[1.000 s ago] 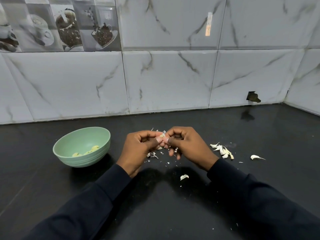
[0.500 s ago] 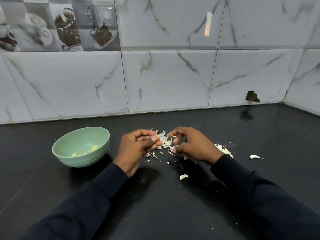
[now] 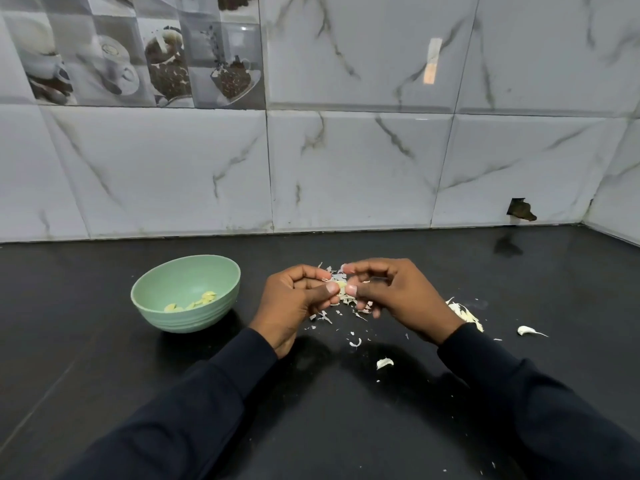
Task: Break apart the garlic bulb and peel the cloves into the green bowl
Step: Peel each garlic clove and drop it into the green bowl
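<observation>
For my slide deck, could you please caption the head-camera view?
Left hand and right hand pinch a garlic clove above scattered skins; peeled cloves lie in the green bowl.

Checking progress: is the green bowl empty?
No, a few peeled cloves lie inside the bowl.

Single head-worn view, forward and down, close over the counter (image 3: 450, 427)

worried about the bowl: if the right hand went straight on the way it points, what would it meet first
Probably the left hand, just beyond the garlic clove that the right hand pinches; the green bowl sits farther left.
</observation>
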